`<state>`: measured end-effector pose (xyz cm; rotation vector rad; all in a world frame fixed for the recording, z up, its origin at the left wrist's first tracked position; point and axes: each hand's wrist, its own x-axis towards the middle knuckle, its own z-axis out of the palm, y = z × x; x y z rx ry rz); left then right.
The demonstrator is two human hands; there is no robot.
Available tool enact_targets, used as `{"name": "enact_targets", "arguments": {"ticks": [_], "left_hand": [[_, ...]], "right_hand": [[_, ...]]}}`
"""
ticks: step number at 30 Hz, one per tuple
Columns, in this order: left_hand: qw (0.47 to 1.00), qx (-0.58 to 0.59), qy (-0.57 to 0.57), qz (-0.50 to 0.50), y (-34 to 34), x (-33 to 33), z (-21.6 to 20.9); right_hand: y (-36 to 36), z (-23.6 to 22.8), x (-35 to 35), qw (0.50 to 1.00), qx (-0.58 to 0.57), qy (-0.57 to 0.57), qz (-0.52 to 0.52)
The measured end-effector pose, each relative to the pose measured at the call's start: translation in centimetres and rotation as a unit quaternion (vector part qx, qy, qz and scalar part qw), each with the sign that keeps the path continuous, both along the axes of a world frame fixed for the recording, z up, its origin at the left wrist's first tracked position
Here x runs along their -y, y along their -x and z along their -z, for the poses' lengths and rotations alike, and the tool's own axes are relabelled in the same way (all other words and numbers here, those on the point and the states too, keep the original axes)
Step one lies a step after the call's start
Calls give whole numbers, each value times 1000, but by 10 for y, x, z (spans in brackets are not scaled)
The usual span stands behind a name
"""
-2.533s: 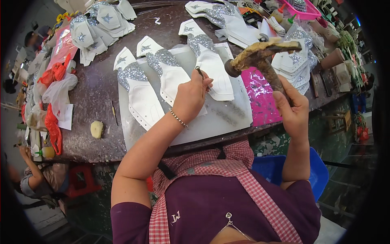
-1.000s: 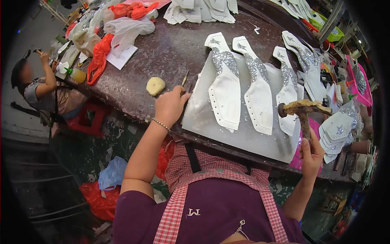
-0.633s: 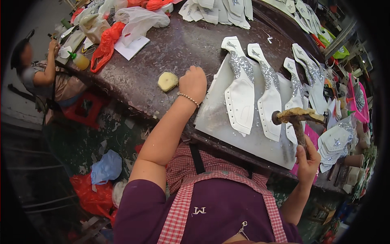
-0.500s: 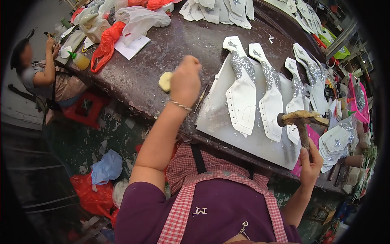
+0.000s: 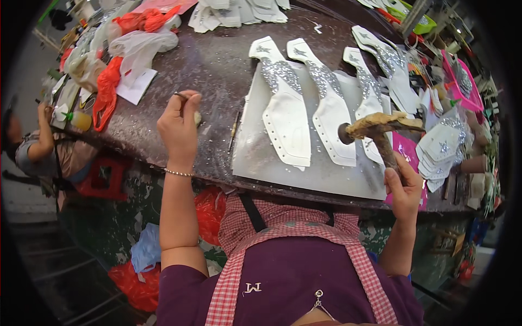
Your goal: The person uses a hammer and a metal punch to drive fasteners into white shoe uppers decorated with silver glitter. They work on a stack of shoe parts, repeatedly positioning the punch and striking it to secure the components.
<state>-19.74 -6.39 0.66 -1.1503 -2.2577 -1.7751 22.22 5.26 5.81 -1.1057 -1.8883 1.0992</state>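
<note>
My left hand, with a beaded bracelet at the wrist, is raised over the dark table at left. Its thumb and fingers pinch a small dark thin piece whose kind I cannot make out. Just behind that hand, a pale yellow block shows only in part. My right hand grips a worn hammer by its handle, the head held above the white board. White shoe-upper pieces with silver glitter, among them one piece nearest the middle, lie side by side on the board, eyelet holes along their edges.
A thin tool lies along the board's left edge. Stacks of white pieces sit at the back, others at right near a pink basket. Plastic bags and a yellow bottle are at left, where another person sits.
My left hand has moved left past the yellow block and now shows a dark piece at its fingertips. The whole view has shifted; the right hand still holds the hammer over the board.
</note>
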Motion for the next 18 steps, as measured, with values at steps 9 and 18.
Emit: {"name": "enact_targets", "arguments": {"ticks": [9,18], "left_hand": [[976,-63,91,189,-77,-87,13],[964,-155,146,161,-84,-90,13]], "right_hand": [[14,-3,7,999,-22,25,-36],[19,2,3,998,-9,58,-39]]}}
